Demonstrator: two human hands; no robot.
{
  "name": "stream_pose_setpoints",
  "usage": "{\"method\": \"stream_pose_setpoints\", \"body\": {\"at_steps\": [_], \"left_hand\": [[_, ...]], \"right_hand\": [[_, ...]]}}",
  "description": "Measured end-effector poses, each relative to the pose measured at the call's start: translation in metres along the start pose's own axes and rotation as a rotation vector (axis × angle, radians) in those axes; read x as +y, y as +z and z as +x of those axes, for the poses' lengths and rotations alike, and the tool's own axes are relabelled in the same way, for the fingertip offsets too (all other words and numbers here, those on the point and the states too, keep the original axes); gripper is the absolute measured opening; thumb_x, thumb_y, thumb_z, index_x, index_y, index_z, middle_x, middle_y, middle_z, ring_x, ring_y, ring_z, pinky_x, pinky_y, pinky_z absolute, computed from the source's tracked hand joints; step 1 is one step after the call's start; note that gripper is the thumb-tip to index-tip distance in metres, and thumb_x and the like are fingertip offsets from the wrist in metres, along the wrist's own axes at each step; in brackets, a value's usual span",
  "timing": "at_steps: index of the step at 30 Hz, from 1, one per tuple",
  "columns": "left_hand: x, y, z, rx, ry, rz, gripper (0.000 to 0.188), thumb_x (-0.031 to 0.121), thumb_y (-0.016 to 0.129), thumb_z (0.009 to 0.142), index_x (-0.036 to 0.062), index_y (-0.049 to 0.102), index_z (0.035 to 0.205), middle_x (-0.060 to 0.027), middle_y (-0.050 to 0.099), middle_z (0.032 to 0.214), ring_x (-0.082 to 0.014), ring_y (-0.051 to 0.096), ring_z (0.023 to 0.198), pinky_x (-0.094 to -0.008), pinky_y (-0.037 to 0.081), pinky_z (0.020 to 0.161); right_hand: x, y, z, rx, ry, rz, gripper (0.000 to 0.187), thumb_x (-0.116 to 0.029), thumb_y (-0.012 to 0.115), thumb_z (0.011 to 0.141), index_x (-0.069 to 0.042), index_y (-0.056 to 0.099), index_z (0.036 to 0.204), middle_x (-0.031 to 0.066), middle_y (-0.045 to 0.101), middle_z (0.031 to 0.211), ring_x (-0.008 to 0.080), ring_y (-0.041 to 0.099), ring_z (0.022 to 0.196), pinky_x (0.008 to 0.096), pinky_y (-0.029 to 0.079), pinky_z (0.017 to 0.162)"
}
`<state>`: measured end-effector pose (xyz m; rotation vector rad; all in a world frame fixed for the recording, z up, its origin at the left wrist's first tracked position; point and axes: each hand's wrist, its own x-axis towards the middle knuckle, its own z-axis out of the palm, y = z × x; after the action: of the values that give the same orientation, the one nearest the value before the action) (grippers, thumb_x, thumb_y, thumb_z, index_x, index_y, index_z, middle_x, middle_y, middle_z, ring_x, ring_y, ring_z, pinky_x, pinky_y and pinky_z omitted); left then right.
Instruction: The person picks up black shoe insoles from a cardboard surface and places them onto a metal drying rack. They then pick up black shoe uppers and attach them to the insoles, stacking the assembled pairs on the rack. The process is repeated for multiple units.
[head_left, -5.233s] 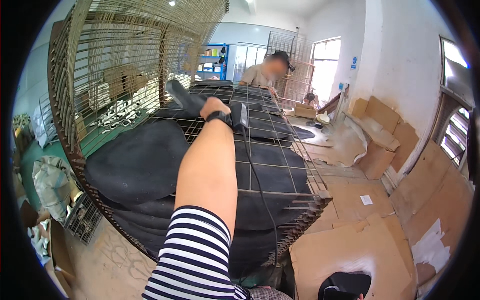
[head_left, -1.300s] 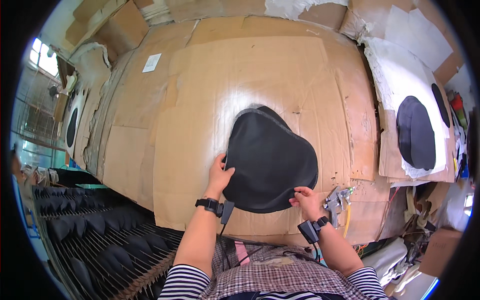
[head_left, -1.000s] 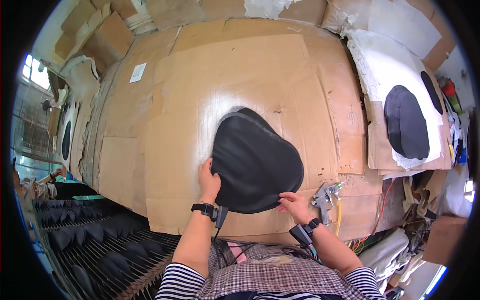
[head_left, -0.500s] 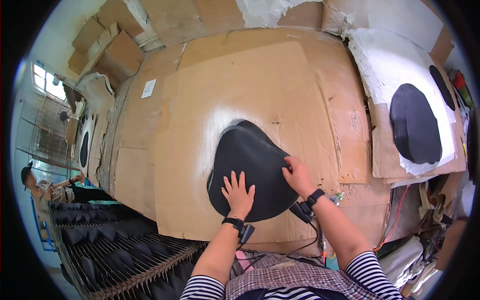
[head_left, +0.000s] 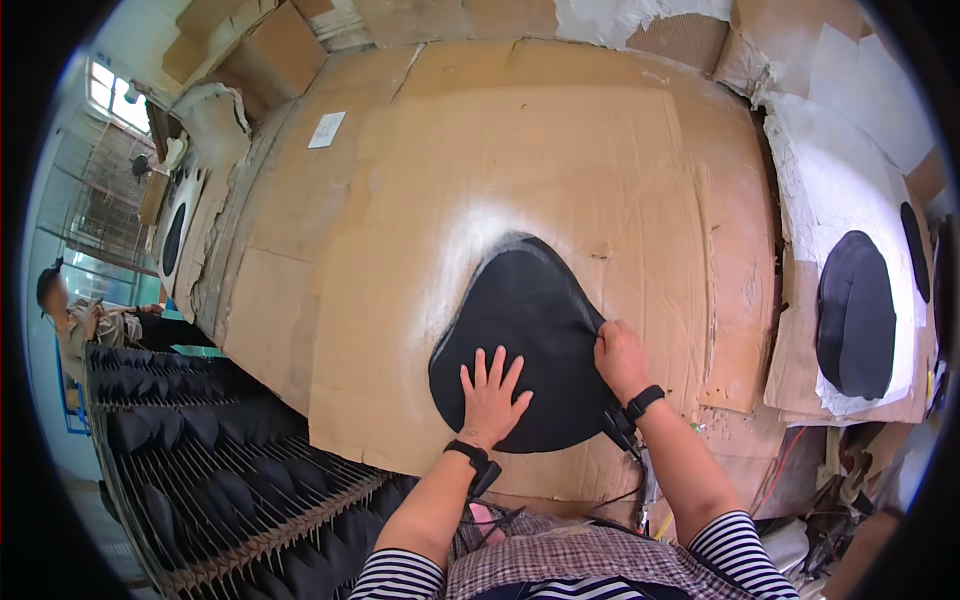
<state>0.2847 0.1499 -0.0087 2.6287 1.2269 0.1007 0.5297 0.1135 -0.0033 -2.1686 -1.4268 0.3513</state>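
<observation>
A black, roughly pear-shaped flat sheet [head_left: 520,350] lies on the cardboard in front of me, its narrow end pointing away. A greyish rim runs along its far and upper left edge, where a second layer seems to lie beneath. My left hand [head_left: 492,400] rests flat on the near left part, fingers spread. At the right edge my right hand [head_left: 622,358] pinches the sheet's border between thumb and fingers, and small creases run in from there. Dark bands with small black boxes sit on both wrists.
Brown cardboard [head_left: 400,230] covers the table. On the right, black shaped pieces [head_left: 855,315] lie on white paper. A rack [head_left: 230,480] full of black pieces stands at lower left, with another person [head_left: 85,320] beyond. A small white paper [head_left: 326,130] lies at far left.
The view has shifted, so the surroundings sit differently. The sheet's far end, offset between layers before, now lies more evenly aligned. My right hand still pinches its right edge; my left stays flat.
</observation>
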Motion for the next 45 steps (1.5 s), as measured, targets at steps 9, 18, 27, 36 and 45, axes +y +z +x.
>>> {"method": "stream_pose_setpoints", "body": {"at_steps": [9,18,27,36,45], "left_hand": [[0.001,-0.003,0.017,0.006,0.027,0.056,0.066,0.036,0.069,0.074,0.0116,0.047,0.131,-0.0161,0.037,0.140,-0.0428,0.026,0.133,-0.0607,0.023,0.102],[0.005,-0.010,0.018,-0.137,-0.035,-0.014,0.062,0.031,0.059,0.085,0.0099,0.039,0.140,-0.0171,0.023,0.152,-0.0429,0.013,0.140,-0.0603,0.014,0.110],[0.041,-0.011,0.024,-0.024,-0.137,-0.056,0.057,0.030,0.056,0.088,0.0084,0.040,0.139,-0.0194,0.026,0.150,-0.0425,0.019,0.138,-0.0570,0.019,0.109],[0.176,-0.075,0.110,0.130,0.278,-0.262,0.064,0.019,0.073,0.074,0.0013,0.047,0.129,-0.0219,0.043,0.135,-0.0414,0.036,0.127,-0.0495,0.028,0.107],[0.415,-0.081,0.140,0.057,0.999,-0.277,0.094,0.016,0.081,0.059,0.0099,0.035,0.141,-0.0104,0.035,0.145,-0.0352,0.028,0.136,-0.0539,0.020,0.109]], "right_hand": [[0.029,-0.074,0.003,0.179,0.051,0.079,0.020,-0.007,0.063,0.077,-0.005,0.060,0.096,0.0164,0.061,0.087,0.0362,0.061,0.079,0.0440,0.050,0.069],[0.216,-0.291,-0.057,0.683,0.254,-0.603,0.035,-0.005,0.069,0.066,-0.007,0.058,0.099,0.0105,0.057,0.098,0.0315,0.052,0.094,0.0417,0.045,0.081],[0.281,-0.309,-0.080,0.565,0.569,-0.779,0.034,-0.010,0.068,0.065,-0.007,0.056,0.097,0.0099,0.052,0.100,0.0311,0.051,0.100,0.0422,0.050,0.075],[0.273,-0.351,-0.094,0.538,0.322,-0.517,0.017,-0.003,0.059,0.062,-0.005,0.057,0.078,0.0116,0.055,0.081,0.0330,0.058,0.081,0.0440,0.049,0.069],[0.162,-0.343,-0.134,0.333,0.060,-0.238,0.019,0.000,0.062,0.056,-0.006,0.058,0.075,0.0089,0.054,0.075,0.0300,0.058,0.076,0.0410,0.049,0.064]]}}
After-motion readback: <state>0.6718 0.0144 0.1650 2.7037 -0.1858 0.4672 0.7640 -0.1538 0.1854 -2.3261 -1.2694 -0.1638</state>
